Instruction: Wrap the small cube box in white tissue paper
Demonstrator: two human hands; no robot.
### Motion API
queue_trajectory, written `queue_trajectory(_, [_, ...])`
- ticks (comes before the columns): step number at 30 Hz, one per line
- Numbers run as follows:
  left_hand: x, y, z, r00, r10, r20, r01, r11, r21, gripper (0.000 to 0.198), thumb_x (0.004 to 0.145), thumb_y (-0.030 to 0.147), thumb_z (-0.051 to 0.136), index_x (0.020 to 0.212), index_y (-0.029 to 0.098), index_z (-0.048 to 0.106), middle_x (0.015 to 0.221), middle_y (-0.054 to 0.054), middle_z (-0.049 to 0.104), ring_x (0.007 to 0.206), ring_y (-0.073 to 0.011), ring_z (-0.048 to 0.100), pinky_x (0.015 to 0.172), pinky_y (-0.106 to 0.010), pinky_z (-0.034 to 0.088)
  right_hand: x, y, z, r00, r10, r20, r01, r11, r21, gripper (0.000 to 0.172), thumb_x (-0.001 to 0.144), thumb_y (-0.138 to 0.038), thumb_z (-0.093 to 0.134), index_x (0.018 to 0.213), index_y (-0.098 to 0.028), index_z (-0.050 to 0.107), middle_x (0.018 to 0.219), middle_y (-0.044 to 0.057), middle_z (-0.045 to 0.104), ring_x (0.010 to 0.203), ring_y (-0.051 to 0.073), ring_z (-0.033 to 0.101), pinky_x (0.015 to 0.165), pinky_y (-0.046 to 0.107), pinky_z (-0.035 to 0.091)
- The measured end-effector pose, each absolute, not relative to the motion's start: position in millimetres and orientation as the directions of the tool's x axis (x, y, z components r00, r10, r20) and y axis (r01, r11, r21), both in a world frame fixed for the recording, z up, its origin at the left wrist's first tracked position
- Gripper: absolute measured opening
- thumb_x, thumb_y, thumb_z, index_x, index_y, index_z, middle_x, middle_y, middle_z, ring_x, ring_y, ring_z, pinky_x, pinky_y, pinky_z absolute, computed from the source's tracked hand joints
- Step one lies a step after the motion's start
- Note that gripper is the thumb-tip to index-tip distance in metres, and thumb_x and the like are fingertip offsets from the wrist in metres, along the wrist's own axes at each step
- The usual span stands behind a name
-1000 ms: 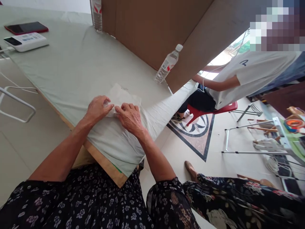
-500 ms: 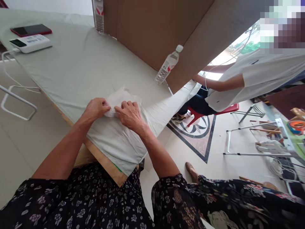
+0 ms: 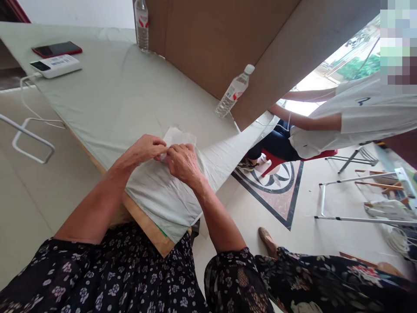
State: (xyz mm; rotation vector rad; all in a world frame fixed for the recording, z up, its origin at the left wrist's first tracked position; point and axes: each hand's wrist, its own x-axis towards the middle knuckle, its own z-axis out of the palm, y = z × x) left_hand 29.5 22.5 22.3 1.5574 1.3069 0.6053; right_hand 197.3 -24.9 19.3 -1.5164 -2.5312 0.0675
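Note:
A small white cloth piece [image 3: 178, 136] lies on the pale green sheet of the table [image 3: 107, 100], near its front corner. My left hand [image 3: 143, 148] pinches the cloth's near edge with closed fingers. My right hand [image 3: 183, 162] meets it from the right, fingers curled onto the same edge. The two hands touch at the fingertips and hide the nearer part of the cloth.
Two water bottles [image 3: 235, 91] [image 3: 141, 24] stand by a cardboard screen [image 3: 208, 39]. A white power bank [image 3: 56, 66] with cable and a red phone [image 3: 57, 49] lie far left. Another person in a white shirt [image 3: 355, 121] sits on a red chair at right.
My hands have drawn closer together on the cloth, which looks more bunched and folded than before. The view has tilted slightly.

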Motion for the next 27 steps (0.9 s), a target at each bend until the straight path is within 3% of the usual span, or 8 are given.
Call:
queue_trajectory(2, [27, 23, 24, 0.39, 0.903, -0.18, 0.481, -0.033, 0.876, 0.026, 0.068, 0.026, 0.053, 0.077, 0.016, 0.074, 0.073, -0.001, 0.068, 0.067, -0.0161, 0.064, 0.066, -0.027, 0.054, 201, -25, 18, -0.455, 0.877, 0.154, 0.857, 0.478, -0.192, 0.023, 0.098, -0.014, 0.051, 0.109, -0.017, 0.071, 0.115, 0.011, 0.077, 0.107, 0.027, 0.065, 0.098, 0.042, 0.036])
queue_trajectory(5, [28, 23, 20, 0.47, 0.881, -0.048, 0.611, -0.286, 0.739, 0.024, 0.074, 0.026, 0.051, 0.072, 0.016, 0.073, 0.07, -0.003, 0.065, 0.069, -0.0174, 0.062, 0.07, -0.029, 0.051, 212, -32, 11, -0.401, 0.881, 0.252, 0.825, 0.467, -0.319, 0.023, 0.097, -0.014, 0.054, 0.107, -0.021, 0.073, 0.122, 0.008, 0.077, 0.116, 0.025, 0.065, 0.105, 0.043, 0.037])
queue_trajectory(8, [32, 21, 8, 0.436, 0.892, 0.121, 0.691, -0.418, 0.59, 0.027, 0.083, 0.033, 0.057, 0.088, 0.016, 0.077, 0.088, -0.007, 0.069, 0.076, -0.0189, 0.061, 0.078, -0.032, 0.051, 232, -47, -2, -0.124, 0.916, 0.382, 0.845, 0.299, -0.443, 0.018, 0.096, -0.02, 0.057, 0.105, -0.022, 0.073, 0.126, 0.009, 0.074, 0.122, 0.027, 0.063, 0.107, 0.045, 0.04])
queue_trajectory(11, [36, 14, -2, 0.377, 0.907, 0.186, 0.706, -0.412, 0.576, 0.028, 0.087, 0.034, 0.06, 0.103, 0.017, 0.075, 0.114, -0.012, 0.068, 0.082, -0.0186, 0.063, 0.085, -0.034, 0.053, 253, -61, -17, 0.173, 0.936, 0.305, 0.82, 0.035, -0.571, 0.025, 0.094, -0.032, 0.061, 0.114, -0.021, 0.07, 0.126, 0.012, 0.073, 0.114, 0.029, 0.065, 0.101, 0.047, 0.047])
queue_trajectory(16, [45, 0, -6, 0.302, 0.943, 0.143, 0.752, -0.328, 0.571, 0.024, 0.091, 0.03, 0.06, 0.107, 0.016, 0.072, 0.109, -0.011, 0.067, 0.083, -0.0204, 0.065, 0.087, -0.035, 0.054, 262, -56, -26, 0.266, 0.963, -0.038, 0.662, -0.211, -0.719, 0.067, 0.09, -0.055, 0.064, 0.143, -0.015, 0.054, 0.116, 0.013, 0.075, 0.095, 0.026, 0.072, 0.092, 0.042, 0.054])
queue_trajectory(20, [49, -5, -2, 0.283, 0.954, 0.1, 0.792, -0.291, 0.537, 0.027, 0.093, 0.029, 0.059, 0.114, 0.016, 0.071, 0.114, -0.013, 0.067, 0.089, -0.0227, 0.068, 0.089, -0.037, 0.055, 252, -34, -26, 0.272, 0.959, -0.072, 0.644, -0.237, -0.727, 0.079, 0.087, -0.06, 0.066, 0.147, -0.012, 0.049, 0.11, 0.013, 0.075, 0.101, 0.029, 0.073, 0.099, 0.044, 0.052])
queue_trajectory(24, [49, -4, -2, 0.283, 0.952, 0.116, 0.803, -0.302, 0.514, 0.029, 0.093, 0.029, 0.06, 0.116, 0.018, 0.072, 0.12, -0.013, 0.066, 0.104, -0.0255, 0.068, 0.093, -0.037, 0.056, 244, -14, -33, 0.292, 0.956, -0.028, 0.647, -0.219, -0.73, 0.081, 0.082, -0.058, 0.072, 0.147, -0.015, 0.049, 0.106, 0.012, 0.073, 0.103, 0.03, 0.071, 0.094, 0.043, 0.054])
queue_trajectory(27, [47, -2, -6, 0.291, 0.943, 0.159, 0.8, -0.331, 0.501, 0.029, 0.091, 0.03, 0.062, 0.116, 0.018, 0.073, 0.126, -0.014, 0.063, 0.109, -0.0264, 0.067, 0.094, -0.036, 0.056, 237, -9, -39, 0.278, 0.959, 0.049, 0.639, -0.147, -0.755, 0.076, 0.082, -0.047, 0.071, 0.147, -0.016, 0.047, 0.095, 0.006, 0.071, 0.092, 0.026, 0.069, 0.087, 0.04, 0.054])
